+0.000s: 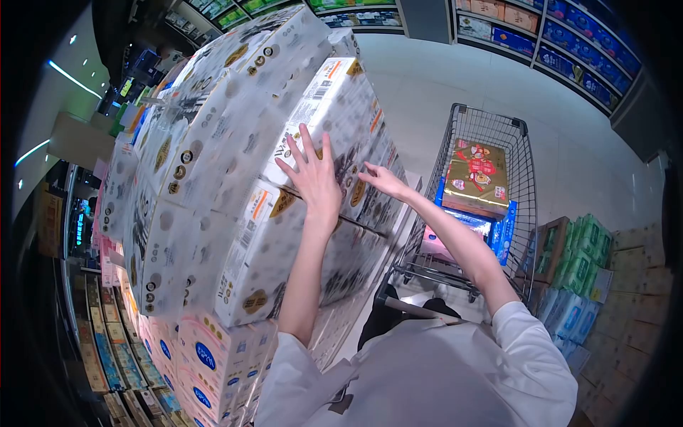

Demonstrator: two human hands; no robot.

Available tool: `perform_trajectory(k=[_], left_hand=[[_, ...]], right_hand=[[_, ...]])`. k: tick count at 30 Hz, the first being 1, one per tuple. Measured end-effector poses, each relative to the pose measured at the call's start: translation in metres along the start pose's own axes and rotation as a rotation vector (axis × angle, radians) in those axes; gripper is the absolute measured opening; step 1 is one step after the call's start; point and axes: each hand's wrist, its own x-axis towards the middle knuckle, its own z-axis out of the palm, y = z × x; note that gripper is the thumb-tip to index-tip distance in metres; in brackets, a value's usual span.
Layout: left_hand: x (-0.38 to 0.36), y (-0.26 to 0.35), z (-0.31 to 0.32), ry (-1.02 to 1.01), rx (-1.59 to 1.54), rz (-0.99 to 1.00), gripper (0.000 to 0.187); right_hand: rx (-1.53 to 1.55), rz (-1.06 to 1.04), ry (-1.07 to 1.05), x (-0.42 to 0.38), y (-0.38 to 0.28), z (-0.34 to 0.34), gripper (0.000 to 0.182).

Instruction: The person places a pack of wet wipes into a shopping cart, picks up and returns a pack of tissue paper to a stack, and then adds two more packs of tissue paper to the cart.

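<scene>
A tall stack of white wrapped tissue packs (213, 135) fills the left and middle. My left hand (314, 174) lies with fingers spread on the top of a white pack (324, 96) at the stack's right edge. Beside it, my right hand (384, 179) is at the right side of the same stack, fingers partly curled near the pack's side; whether they touch it or grip anything is too small to tell. Another white pack (249, 249) lies just below, nearer to me.
A shopping cart (530, 185) right of the stack holds a gold and red package (477, 174) above blue and pink packs. Pink packs (206, 349) form the stack's base. Green packs (587, 245) stand at the right. Stocked shelves (583, 43) line the back.
</scene>
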Motion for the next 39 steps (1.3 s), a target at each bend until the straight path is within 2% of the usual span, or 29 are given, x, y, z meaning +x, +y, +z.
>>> perform_trajectory(k=[2,5,7,9,11,13,15,17,18,20,21,23,25,27,33,39], left_hand=[[0.000,0.005,-0.005,0.012,0.021,0.021,0.079],[-0.018,0.023,-0.012,0.033,-0.144,0.068,0.071],[-0.045,0.038,0.013,-0.016,-0.388,0.293,0.068],[-0.087,0.054,0.050,-0.225,-0.532,0.363,0.066],[-0.136,0.069,0.083,-0.482,-0.640,0.359,0.062],[-0.183,0.083,0.106,-0.681,-0.793,0.307,0.059],[-0.232,0.096,0.143,-0.695,-0.833,0.310,0.061],[-0.247,0.102,0.134,-0.686,-0.927,0.257,0.058],[-0.246,0.102,0.131,-0.669,-0.944,0.198,0.056],[-0.249,0.103,0.133,-0.630,-0.953,0.130,0.050],[-0.251,0.104,0.138,-0.609,-0.928,0.153,0.050],[-0.254,0.106,0.142,-0.604,-0.922,0.143,0.048],[-0.254,0.108,0.137,-0.604,-0.905,0.119,0.048],[-0.253,0.109,0.129,-0.681,-0.857,0.078,0.048],[-0.254,0.113,0.129,-0.662,-0.803,0.080,0.048],[-0.250,0.117,0.121,-0.633,-0.763,0.071,0.052]], right_hand=[[-0.012,-0.021,-0.022,-0.017,0.002,-0.001,0.080],[0.035,-0.059,-0.063,-0.060,0.008,-0.008,0.070],[-0.054,-0.073,-0.070,-0.102,0.021,-0.025,0.064],[-0.168,-0.015,-0.001,-0.158,0.018,-0.051,0.061],[-0.281,0.014,0.111,-0.209,0.046,-0.080,0.057],[-0.340,0.110,0.280,-0.271,0.055,-0.105,0.054],[-0.485,0.183,0.472,-0.330,0.085,-0.122,0.052],[-0.542,0.316,0.627,-0.389,0.110,-0.121,0.043],[-0.549,0.320,0.621,-0.410,0.118,-0.115,0.043],[-0.475,0.702,0.637,-0.445,0.136,-0.105,0.035],[-0.484,0.709,0.631,-0.449,0.145,-0.103,0.035],[-0.332,0.411,0.746,-0.450,0.157,-0.102,0.036],[-0.519,0.505,0.635,-0.446,0.145,-0.102,0.045],[-0.440,0.537,0.647,-0.447,0.132,-0.102,0.044],[-0.397,0.438,0.696,-0.454,0.146,-0.105,0.038],[-0.396,0.445,0.663,-0.457,0.138,-0.106,0.037]])
